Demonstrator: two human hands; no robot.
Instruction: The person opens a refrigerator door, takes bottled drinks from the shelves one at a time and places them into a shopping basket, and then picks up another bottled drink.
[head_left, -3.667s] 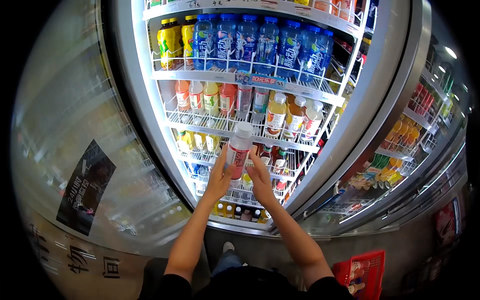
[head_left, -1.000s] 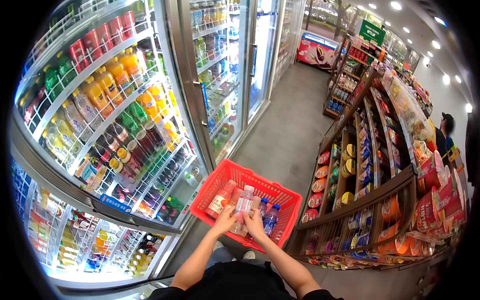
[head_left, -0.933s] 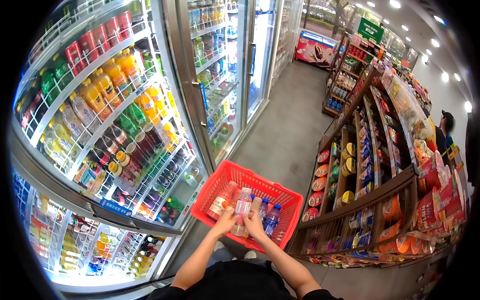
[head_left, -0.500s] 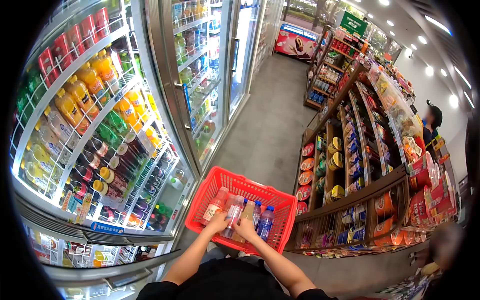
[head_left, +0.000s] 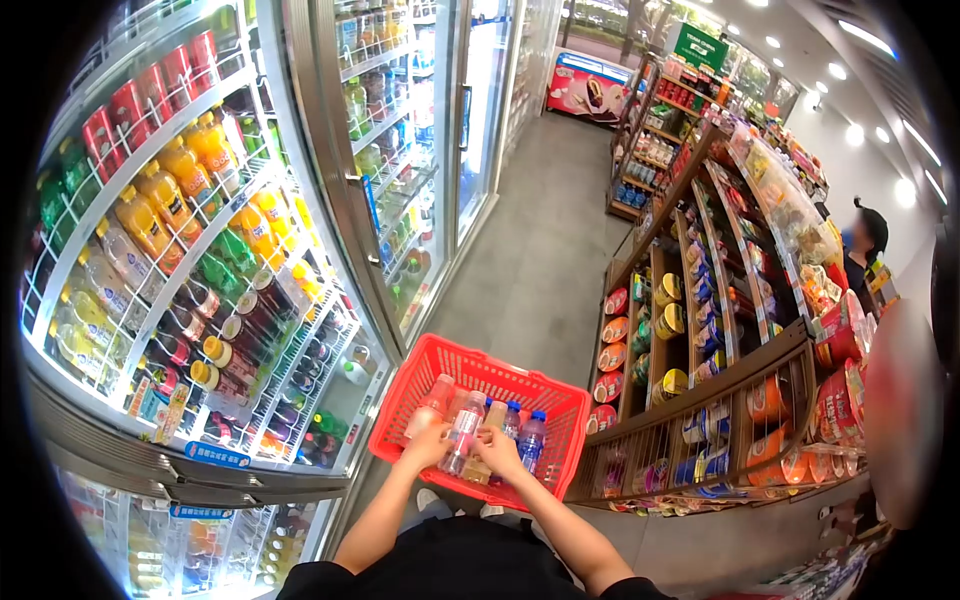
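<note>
A red basket (head_left: 568, 408) stands low in front of me with several bottles in it. My left hand (head_left: 428, 446) and my right hand (head_left: 498, 452) close on a clear bottle with a pink-and-white label (head_left: 464, 428) from its two sides. Its lower end is down among the others. Left of it lies a pink bottle (head_left: 432, 404), partly behind my left hand. To its right are a beige bottle (head_left: 494, 415) and two blue-capped bottles, the outer one (head_left: 532, 440) deep blue.
Glass-door drink fridges (head_left: 330, 300) line the left side. Snack shelves (head_left: 700, 370) run along the right, close to the basket. Grey floor (head_left: 530, 220) leads to a chest freezer (head_left: 588, 88). A person in a dark cap (head_left: 868, 235) stands behind the shelves; something blurred is at right.
The view has turned from the fridge shelves to the aisle. The bottle, earlier held before the shelves, is now lower, inside the basket. The nearest fridge door at lower left has swung nearer its frame.
</note>
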